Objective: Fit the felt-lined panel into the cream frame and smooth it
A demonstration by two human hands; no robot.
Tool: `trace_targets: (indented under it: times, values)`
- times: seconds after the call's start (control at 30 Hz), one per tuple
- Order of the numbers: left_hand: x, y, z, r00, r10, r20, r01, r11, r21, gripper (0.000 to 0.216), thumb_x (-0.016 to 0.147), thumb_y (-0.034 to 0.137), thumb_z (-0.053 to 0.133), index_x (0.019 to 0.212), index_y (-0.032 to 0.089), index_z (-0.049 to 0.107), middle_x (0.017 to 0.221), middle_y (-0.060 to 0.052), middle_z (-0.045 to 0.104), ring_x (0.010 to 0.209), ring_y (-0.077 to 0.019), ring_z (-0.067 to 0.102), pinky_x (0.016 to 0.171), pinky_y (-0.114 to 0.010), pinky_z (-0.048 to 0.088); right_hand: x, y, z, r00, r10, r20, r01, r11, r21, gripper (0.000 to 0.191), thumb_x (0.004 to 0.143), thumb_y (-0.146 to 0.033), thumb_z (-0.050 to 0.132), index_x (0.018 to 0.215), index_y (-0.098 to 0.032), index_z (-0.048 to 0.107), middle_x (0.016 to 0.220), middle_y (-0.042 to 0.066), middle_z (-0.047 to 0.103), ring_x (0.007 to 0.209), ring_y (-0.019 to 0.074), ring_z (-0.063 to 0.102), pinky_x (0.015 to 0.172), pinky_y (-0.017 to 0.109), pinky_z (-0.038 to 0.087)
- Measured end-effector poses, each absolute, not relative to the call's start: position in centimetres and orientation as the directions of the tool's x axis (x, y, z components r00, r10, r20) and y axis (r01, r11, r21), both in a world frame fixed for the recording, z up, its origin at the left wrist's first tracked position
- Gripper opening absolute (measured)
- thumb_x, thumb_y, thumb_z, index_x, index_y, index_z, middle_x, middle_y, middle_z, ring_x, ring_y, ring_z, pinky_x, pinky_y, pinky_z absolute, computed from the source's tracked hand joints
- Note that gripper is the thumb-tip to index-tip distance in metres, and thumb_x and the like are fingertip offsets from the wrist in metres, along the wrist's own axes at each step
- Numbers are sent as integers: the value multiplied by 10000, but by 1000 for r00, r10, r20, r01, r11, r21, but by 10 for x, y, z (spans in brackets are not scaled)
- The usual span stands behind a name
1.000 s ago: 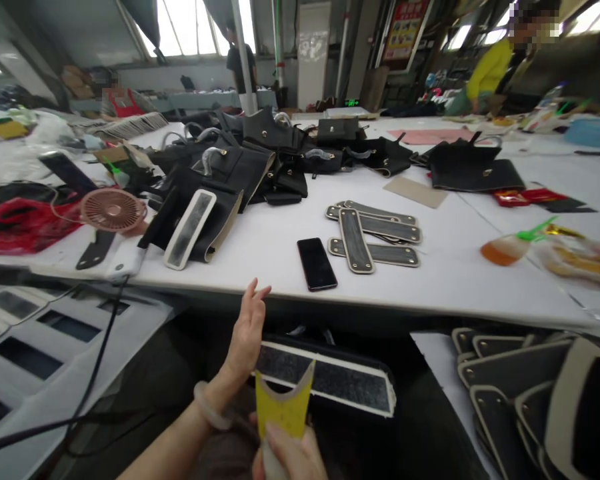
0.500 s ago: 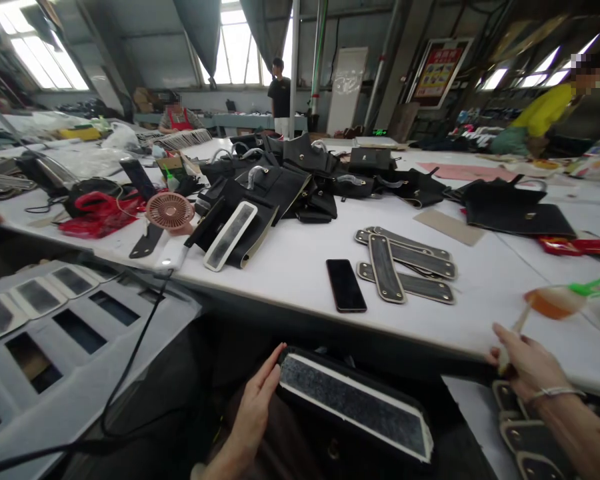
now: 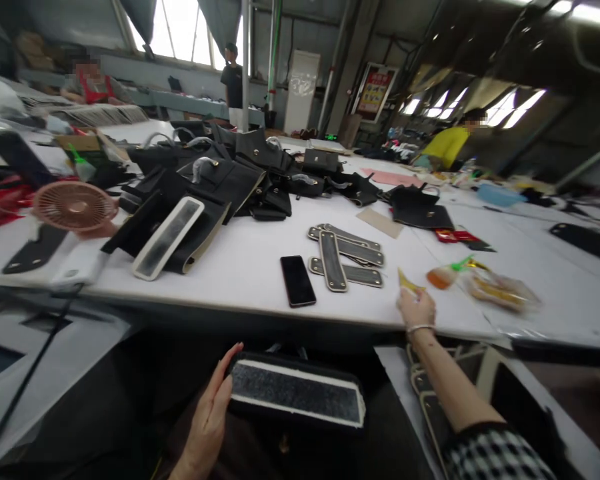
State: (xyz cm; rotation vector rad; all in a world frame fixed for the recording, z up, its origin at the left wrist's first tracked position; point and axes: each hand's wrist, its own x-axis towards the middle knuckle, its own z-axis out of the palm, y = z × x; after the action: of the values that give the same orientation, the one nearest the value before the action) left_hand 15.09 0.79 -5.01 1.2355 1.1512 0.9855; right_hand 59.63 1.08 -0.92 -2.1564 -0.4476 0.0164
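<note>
In the head view, a flat black leather panel with a cream border and rough grey centre (image 3: pixel 297 394) is steadied on the lap by the left hand (image 3: pixel 209 417), fingers apart along its end. At the white bench (image 3: pixel 240 257) edge, a thin yellow card scraper (image 3: pixel 407 281) is pinched in the right hand (image 3: pixel 417 308).

A long black bag panel (image 3: pixel 297 395) with a cream-edged, grey fuzzy face is lying flat below the table edge, while a small yellow scraper (image 3: pixel 407 281) is sticking up, tilted, above the white tabletop.
</note>
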Motion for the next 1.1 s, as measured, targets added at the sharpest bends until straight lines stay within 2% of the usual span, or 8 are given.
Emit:
trace_targets:
  times: [0.13, 0.23, 0.4, 0.53, 0.67, 0.77, 0.97, 1.1]
  values:
    - [145, 14, -53, 221, 936, -272, -24, 284, 958, 538, 848, 625, 525, 1275, 306, 595, 1366, 10, 564, 1327, -284, 430, 1189, -435, 206, 528, -43, -22, 879, 476, -26, 155, -336, -929, 645, 716, -667, 576, 986, -92, 691, 1061, 167, 699, 1042, 288, 604, 891, 371, 450]
    - [145, 19, -53, 221, 917, -332, -47, 350, 936, 566, 820, 664, 536, 1246, 301, 619, 1330, 12, 596, 1308, -285, 454, 1184, -430, 219, 466, -84, -31, 766, 612, -196, -15, -288, -957, 592, 718, -657, 603, 914, -117, 745, 1014, 154, 725, 1004, 302, 642, 835, 375, 489]
    - [146, 25, -50, 250, 914, -319, 13, 327, 945, 622, 783, 691, 558, 1233, 267, 624, 1310, -7, 610, 1299, -286, 461, 1182, -426, 227, 409, -116, -40, 583, 703, -408, -435, -154, -887, 501, 779, -570, 638, 1074, -174, 725, 1146, 95, 697, 1134, 303, 585, 985, 397, 436]
    - [145, 25, -55, 248, 910, -332, 14, 340, 940, 613, 811, 681, 520, 1247, 260, 608, 1331, -16, 592, 1289, -292, 471, 1177, -428, 237, 397, -121, -47, 584, 680, -444, -592, -18, -806, 500, 757, -522, 689, 1135, -195, 698, 1246, 69, 652, 1272, 301, 481, 1091, 406, 342]
    - [148, 24, -57, 235, 897, -374, 17, 381, 924, 600, 835, 656, 489, 1264, 248, 587, 1331, -26, 592, 1256, -299, 505, 1165, -432, 262, 384, -122, -52, 611, 678, -408, -591, 47, -805, 502, 819, -536, 631, 1221, -235, 644, 1333, 37, 594, 1313, 254, 440, 1107, 356, 319]
    - [155, 24, -52, 196, 912, -360, 12, 365, 931, 561, 852, 622, 476, 1252, 243, 581, 1357, -26, 569, 1280, -285, 483, 1149, -403, 297, 373, -118, -53, 626, 667, -404, -593, 70, -802, 515, 866, -565, 544, 1282, -265, 587, 1337, 34, 588, 1257, 257, 497, 1049, 372, 391]
    - [152, 23, -61, 139, 885, -444, 142, 426, 894, 550, 846, 646, 445, 1219, 267, 583, 1244, -14, 644, 1101, -292, 614, 918, -368, 539, 362, -109, -57, 736, 552, -392, -492, 38, -870, 512, 874, -582, 503, 1251, -246, 588, 1178, 62, 665, 1085, 274, 604, 882, 363, 497]
    - [151, 27, -67, 106, 899, -426, 234, 394, 889, 526, 836, 669, 440, 1182, 303, 592, 1194, 9, 652, 1111, -263, 591, 988, -335, 471, 361, -106, -65, 776, 515, -364, -423, -3, -906, 493, 908, -572, 437, 1260, -247, 555, 1119, 64, 674, 1002, 255, 624, 807, 342, 507]
